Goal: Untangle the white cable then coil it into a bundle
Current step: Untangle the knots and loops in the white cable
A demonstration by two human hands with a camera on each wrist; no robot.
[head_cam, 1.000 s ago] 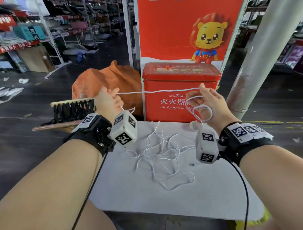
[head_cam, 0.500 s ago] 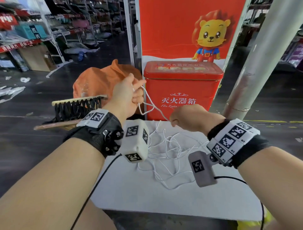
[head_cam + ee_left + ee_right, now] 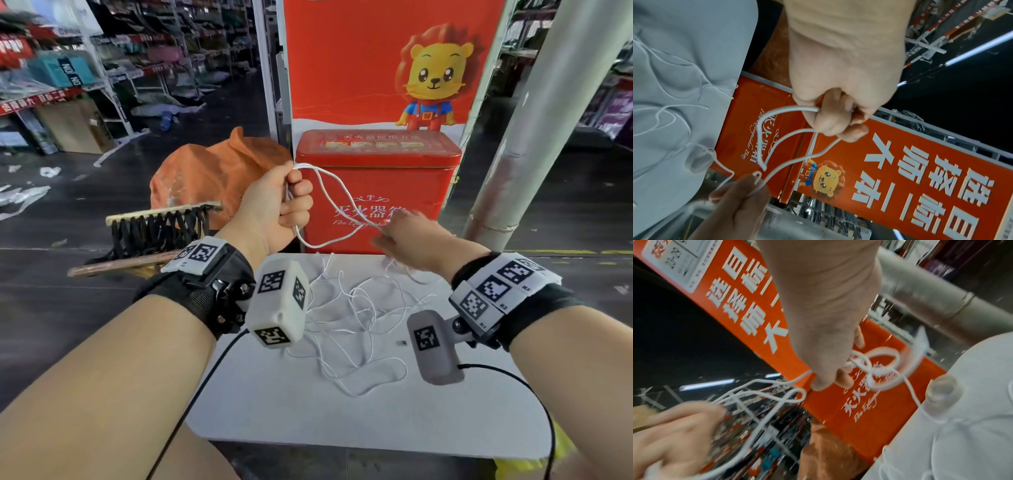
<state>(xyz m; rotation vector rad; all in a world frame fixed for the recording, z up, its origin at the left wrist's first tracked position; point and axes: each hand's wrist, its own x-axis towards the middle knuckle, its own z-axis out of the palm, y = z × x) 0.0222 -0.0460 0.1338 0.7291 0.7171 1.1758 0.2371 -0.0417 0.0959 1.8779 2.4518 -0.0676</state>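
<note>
A thin white cable [image 3: 356, 315] lies in a loose tangle on the white table [image 3: 342, 418]. My left hand [image 3: 279, 205] is raised above the table's far edge and grips a few loops of the cable [image 3: 789, 134] in a fist. One loop hangs from it to my right hand [image 3: 411, 236], which pinches the cable [image 3: 869, 368] just above the table. The right hand is blurred in the head view. From the right hand the cable drops into the tangle.
A red metal box [image 3: 376, 192] stands right behind the table, in front of a red lion poster [image 3: 394, 61]. An orange bag [image 3: 209, 174] and a black folding rack [image 3: 157, 226] are at the left. A grey pillar [image 3: 548, 116] rises at the right.
The hands were wide apart with the cable taut between them; they have come together. The left hand rose with gathered loops, and the right hand moved down to the table's far edge.
</note>
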